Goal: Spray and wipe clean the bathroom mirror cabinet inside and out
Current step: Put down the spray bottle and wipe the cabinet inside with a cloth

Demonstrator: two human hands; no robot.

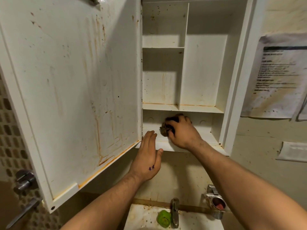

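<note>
Head view, the only one: the cabinet [235, 80] hangs on the wall over the sink [141, 218] with its door [74, 80] swung wide to the left, so all the compartments are reachable. The person's right hand [182, 131] is in the bottom shelf [206, 138], fingers curled round a dark bunched rag [166, 129] and pushing it against the back of that shelf. Looks like the inside-wipe stage.

The left hand [147, 156] is flat with straight fingers, gripping nothing, its tips up at the cabinet's lower lip right by the door's hinge corner. Probably it's there to brace, or to stop the door swinging back. The door and upper compartments show plenty of rusty streaks, so lots left to do. No spray bottle in sight. A tap [174, 213] sits below.
</note>
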